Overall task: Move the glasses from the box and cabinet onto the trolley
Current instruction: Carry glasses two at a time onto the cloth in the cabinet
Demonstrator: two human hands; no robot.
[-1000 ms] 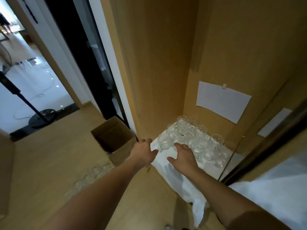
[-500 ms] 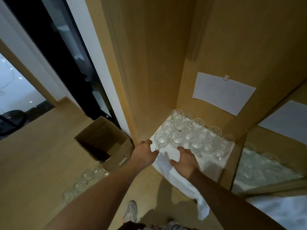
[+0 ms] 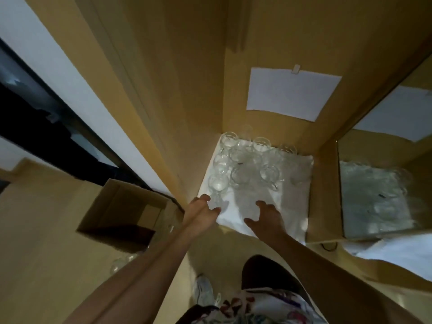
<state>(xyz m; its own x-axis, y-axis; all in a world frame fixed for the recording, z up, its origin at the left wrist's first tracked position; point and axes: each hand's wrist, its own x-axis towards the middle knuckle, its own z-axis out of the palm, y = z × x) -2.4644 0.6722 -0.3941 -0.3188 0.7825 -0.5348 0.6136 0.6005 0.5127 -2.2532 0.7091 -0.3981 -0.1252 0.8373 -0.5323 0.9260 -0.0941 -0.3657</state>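
Wooden cabinet (image 3: 268,43) walls fill the view, with a white cloth (image 3: 287,202) spread over the shelf at 12 o'clock and a sheet of paper (image 3: 292,94) clipped to the back panel. Glasses (image 3: 247,164) stand clustered on the cloth toward the back; an open box (image 3: 124,213) sits on the floor at 9 o'clock, and a few more glasses lie blurred beside it at 7 o'clock. No trolley is in view.

Over the last second the camera has leaned in and down, and both hands have crept forward across the cloth. The left hand (image 3: 201,213) now has thumb and fingertips curled near the stem of the nearest glass (image 3: 217,185); whether it actually pinches the stem I cannot tell. The right hand (image 3: 266,216) hangs relaxed over bare cloth, fingers spread, holding nothing.

By my judgement, the first pick from the cabinet is starting, and no glass has been lifted yet.
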